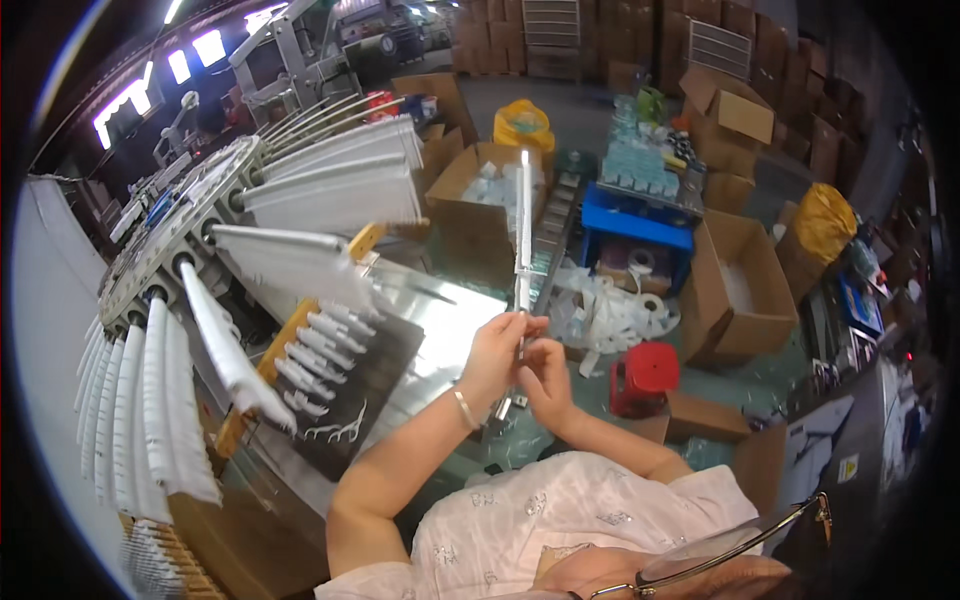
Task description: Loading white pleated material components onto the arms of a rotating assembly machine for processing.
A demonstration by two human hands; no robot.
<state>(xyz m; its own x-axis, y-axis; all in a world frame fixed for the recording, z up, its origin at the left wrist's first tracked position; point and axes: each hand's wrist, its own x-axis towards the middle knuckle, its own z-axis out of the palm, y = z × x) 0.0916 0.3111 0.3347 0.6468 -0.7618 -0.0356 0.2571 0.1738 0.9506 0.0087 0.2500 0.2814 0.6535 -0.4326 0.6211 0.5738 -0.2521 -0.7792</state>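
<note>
In front of my chest, a thin upright metal rod (524, 220) is partly wrapped in white material. My left hand (492, 350), with a bracelet at the wrist, pinches the rod low down. My right hand (545, 378) is closed at its lower part, just below and right of the left; exactly what its fingertips hold is partly hidden. To the left, white tubular sleeves (330, 190) hang on rods around a round machine (140, 270). A dark board (365, 395) beside it carries several small white rolled pieces (320, 350).
A shiny metal table (450, 325) lies left of my hands. Beyond stand a cardboard box (475, 225) and a blue stand (640, 230) with stacked clear items. A red stool (645, 380) and an open carton (740, 290) are at right. White plastic scraps (610, 310) lie on the floor.
</note>
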